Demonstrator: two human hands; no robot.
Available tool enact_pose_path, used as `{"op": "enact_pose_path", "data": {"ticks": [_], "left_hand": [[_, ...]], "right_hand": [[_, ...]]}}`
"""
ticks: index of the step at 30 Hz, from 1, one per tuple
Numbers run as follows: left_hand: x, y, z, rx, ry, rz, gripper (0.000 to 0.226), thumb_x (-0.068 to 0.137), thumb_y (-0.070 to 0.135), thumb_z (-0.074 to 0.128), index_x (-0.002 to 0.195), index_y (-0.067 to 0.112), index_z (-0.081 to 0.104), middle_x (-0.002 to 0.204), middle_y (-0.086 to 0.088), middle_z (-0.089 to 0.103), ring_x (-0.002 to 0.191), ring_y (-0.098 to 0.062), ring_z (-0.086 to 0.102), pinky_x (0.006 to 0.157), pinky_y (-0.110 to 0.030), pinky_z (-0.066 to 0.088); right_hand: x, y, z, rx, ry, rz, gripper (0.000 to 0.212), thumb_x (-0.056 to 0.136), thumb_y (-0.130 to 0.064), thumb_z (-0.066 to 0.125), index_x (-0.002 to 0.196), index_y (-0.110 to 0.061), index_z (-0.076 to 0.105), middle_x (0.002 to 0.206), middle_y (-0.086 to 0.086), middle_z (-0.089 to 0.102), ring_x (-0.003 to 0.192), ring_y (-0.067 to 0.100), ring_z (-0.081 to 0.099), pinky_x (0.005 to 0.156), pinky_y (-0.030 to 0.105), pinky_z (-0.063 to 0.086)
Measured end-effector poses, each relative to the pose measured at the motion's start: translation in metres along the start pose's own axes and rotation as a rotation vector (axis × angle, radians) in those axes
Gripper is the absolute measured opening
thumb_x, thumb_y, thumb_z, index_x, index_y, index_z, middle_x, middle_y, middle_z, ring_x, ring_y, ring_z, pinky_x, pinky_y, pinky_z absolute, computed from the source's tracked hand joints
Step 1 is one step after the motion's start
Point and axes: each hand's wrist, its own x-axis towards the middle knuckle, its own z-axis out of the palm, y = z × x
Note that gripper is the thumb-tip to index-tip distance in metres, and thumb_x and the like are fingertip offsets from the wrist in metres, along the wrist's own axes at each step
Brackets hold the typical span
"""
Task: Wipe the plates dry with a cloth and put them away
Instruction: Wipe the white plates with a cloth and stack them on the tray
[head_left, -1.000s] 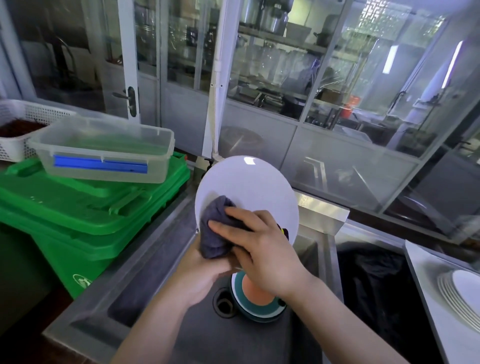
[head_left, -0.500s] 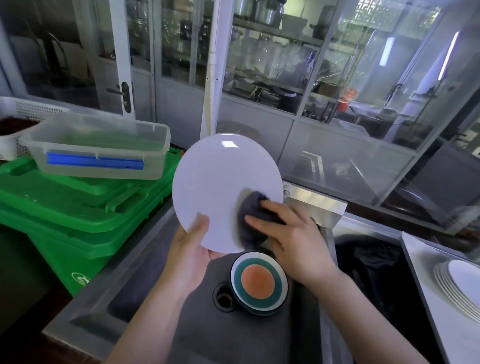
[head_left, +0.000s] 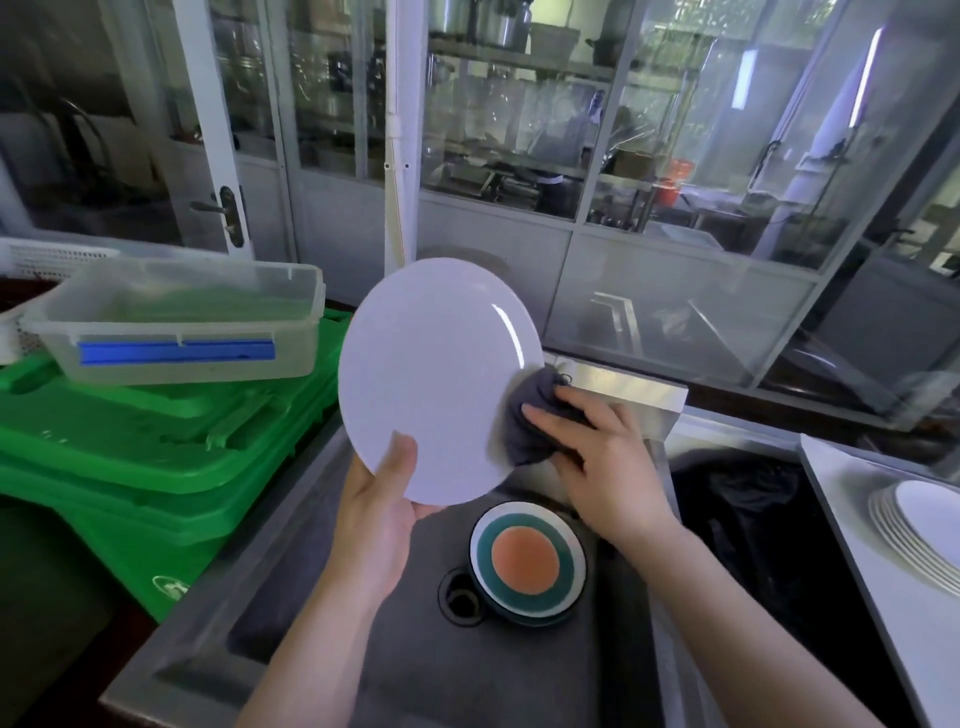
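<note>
Over the sink (head_left: 291, 587), left hand (head_left: 382, 512) grips plate (head_left: 431, 379); right hand (head_left: 597, 457) clutches cloth (head_left: 524, 426).

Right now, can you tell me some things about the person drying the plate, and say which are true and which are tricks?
1. The left hand holds the white plate by its lower edge. True.
2. The right hand presses a yellow sponge on the plate. False: it presses a dark grey cloth against the plate's right edge.
3. A dish with orange and teal rings sits in the sink beside the drain. True.
4. The stack of white plates sits on the green bin. False: it sits on the counter at the right; a clear plastic container is on the green bin.
5. The white plate lies flat in the sink. False: it is held up, tilted, above the sink.
</note>
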Motion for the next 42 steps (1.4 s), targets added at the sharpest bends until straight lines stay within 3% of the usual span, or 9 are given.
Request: {"op": "enact_pose_path", "data": {"ticks": [5,12,21,25,28,31,38,40,42], "left_hand": [[-0.006,-0.002,0.008,0.007,-0.017,-0.03,0.043,0.086,0.032,0.053,0.128,0.032,0.053,0.122,0.002,0.067,0.109,-0.021,0.065,0.069,-0.043,0.057],[-0.01,-0.005,0.012,0.031,0.016,-0.047,0.025,0.092,0.039,0.054,0.115,0.037,0.065,0.118,0.002,0.069,0.107,-0.02,0.066,0.069,-0.036,0.057],[-0.014,-0.005,0.004,0.318,-0.07,0.019,0.036,0.084,0.048,0.052,0.12,0.041,0.058,0.116,0.015,0.068,0.107,-0.009,0.065,0.073,-0.032,0.058],[-0.012,0.005,0.009,0.683,-0.184,0.16,0.033,0.084,0.05,0.047,0.117,0.05,0.05,0.106,0.038,0.061,0.099,0.015,0.058,0.077,-0.003,0.043],[-0.007,0.013,0.013,1.028,-0.308,0.271,0.038,0.086,0.046,0.041,0.122,0.057,0.034,0.085,0.02,0.068,0.074,-0.002,0.063,0.058,-0.012,0.045],[0.005,0.025,0.012,1.328,-0.425,0.457,0.043,0.092,0.04,0.048,0.13,0.048,0.031,0.066,0.014,0.057,0.051,-0.009,0.052,0.042,-0.015,0.034],[0.028,0.034,-0.004,1.613,-0.489,0.879,0.081,0.071,0.012,0.078,0.136,0.037,0.038,0.141,0.003,0.052,0.113,-0.022,0.063,0.067,-0.04,0.061],[0.031,0.028,-0.011,1.395,-0.488,0.709,0.09,0.07,0.004,0.078,0.139,0.044,0.036,0.152,0.013,0.034,0.136,-0.01,0.039,0.096,-0.024,0.049],[0.027,0.022,-0.013,1.012,-0.323,0.398,0.094,0.072,0.003,0.078,0.138,0.051,0.033,0.151,0.024,0.026,0.137,0.006,0.028,0.091,-0.004,0.041]], "right_hand": [[0.003,-0.007,0.001,-0.033,0.153,-0.005,0.059,0.071,0.006,0.07,0.121,-0.026,0.067,0.131,0.008,0.057,0.1,0.038,0.053,0.09,0.038,0.047],[-0.025,-0.031,0.013,0.08,-0.064,-0.321,0.052,0.076,-0.006,0.068,0.123,-0.028,0.065,0.131,0.006,0.057,0.1,0.033,0.057,0.094,0.033,0.045],[0.003,-0.015,-0.003,0.245,0.048,0.173,0.055,0.086,-0.003,0.066,0.131,-0.034,0.054,0.142,-0.004,0.045,0.13,0.013,0.042,0.099,-0.003,0.018],[0.005,-0.039,-0.005,0.917,0.301,0.501,0.053,0.091,-0.003,0.059,0.112,-0.052,0.059,0.128,-0.015,0.061,0.114,0.001,0.058,0.095,0.021,0.048],[0.015,-0.051,-0.021,1.55,0.354,0.747,0.021,0.094,-0.031,0.058,0.113,-0.031,0.065,0.11,-0.008,0.072,0.093,0.006,0.07,0.066,0.02,0.056],[0.018,-0.052,-0.033,1.654,0.227,0.834,0.062,0.063,-0.069,0.061,0.106,-0.025,0.068,0.104,-0.001,0.074,0.092,0.013,0.071,0.064,0.026,0.057],[0.005,-0.04,-0.044,1.612,0.148,1.011,0.026,0.082,-0.024,0.062,0.099,-0.004,0.067,0.076,0.012,0.071,0.067,0.028,0.07,0.055,0.033,0.055],[0.001,-0.039,-0.042,1.601,0.171,0.985,0.024,0.085,-0.021,0.06,0.099,-0.002,0.067,0.078,0.011,0.07,0.065,0.023,0.069,0.058,0.028,0.054],[-0.002,-0.036,-0.042,1.636,0.197,0.962,0.022,0.087,-0.021,0.059,0.087,-0.004,0.073,0.078,0.01,0.071,0.065,0.021,0.069,0.059,0.026,0.054]]}}
